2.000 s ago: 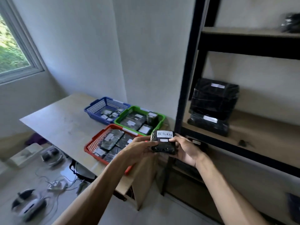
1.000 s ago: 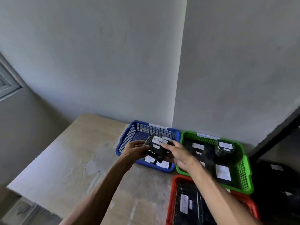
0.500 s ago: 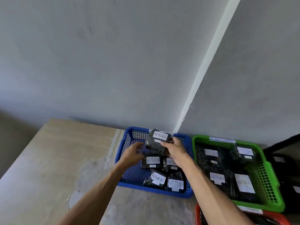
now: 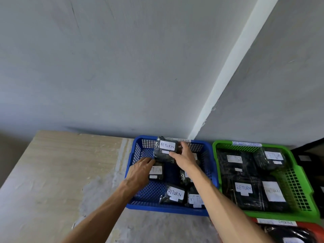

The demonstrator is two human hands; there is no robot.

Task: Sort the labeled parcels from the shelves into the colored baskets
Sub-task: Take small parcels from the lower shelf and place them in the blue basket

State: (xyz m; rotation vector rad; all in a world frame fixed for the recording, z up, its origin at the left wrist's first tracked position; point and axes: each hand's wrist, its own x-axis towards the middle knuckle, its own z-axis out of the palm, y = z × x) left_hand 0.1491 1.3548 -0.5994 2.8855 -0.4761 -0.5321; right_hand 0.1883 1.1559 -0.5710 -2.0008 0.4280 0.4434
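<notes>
- The right hand [image 4: 185, 157] holds a black parcel [image 4: 164, 150] with a white "RETURN" label above the far part of the blue basket [image 4: 133, 161]; its fingers are clamped on the parcel's right side and lower edge, thumb on the front near the label.
- The left hand [image 4: 139, 170] reaches over the basket's left wall, fingers loosely apart and pointing at the parcel's lower left corner; whether they touch it I cannot tell.
- Inside the blue basket lie more black parcels with "RETURN" labels, one [image 4: 172, 194] near the front wall.
- The green basket [image 4: 305, 193] stands just beside the blue one on the right, holding larger labelled black parcels; a red basket [image 4: 313, 227] shows at the lower right corner.
- All the baskets sit on the pale bench [image 4: 61, 172], against the grey wall [image 4: 122, 67].
</notes>
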